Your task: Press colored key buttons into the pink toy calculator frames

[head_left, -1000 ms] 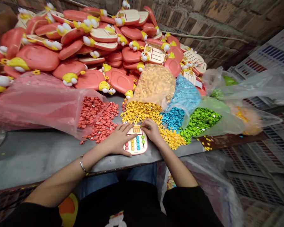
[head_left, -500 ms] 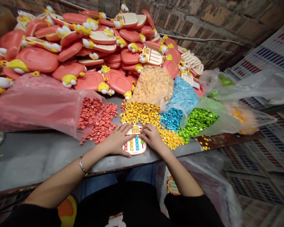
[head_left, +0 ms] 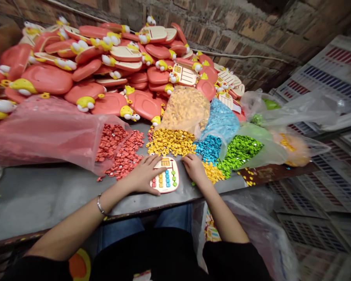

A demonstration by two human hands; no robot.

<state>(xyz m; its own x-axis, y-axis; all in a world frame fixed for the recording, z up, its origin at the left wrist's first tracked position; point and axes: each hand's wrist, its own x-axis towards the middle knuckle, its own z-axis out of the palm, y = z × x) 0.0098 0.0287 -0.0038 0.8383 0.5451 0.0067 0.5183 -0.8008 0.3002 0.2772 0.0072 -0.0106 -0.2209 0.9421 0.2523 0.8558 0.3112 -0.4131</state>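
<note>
A cream-faced toy keypad with a red rim lies flat on the bench. Columns of red, yellow, blue and green buttons sit on its face. My left hand grips it from the left, fingers over the upper edge and thumb along the bottom, covering part of the face. Just to the right, apart from the keypad, is my right hand, its fingers curled together by the loose yellow buttons. What those fingers hold, if anything, is hidden. A tiny green button lies beneath that hand.
Spilled bags hold red buttons, yellow buttons, blue buttons and green buttons. Behind them rises a heap of red toy bodies against a brick wall. The grey bench's front edge is close to my lap.
My right hand has moved off the keypad to the right. The green column now shows several buttons where one showed before. My left hand keeps its place on the keypad.
</note>
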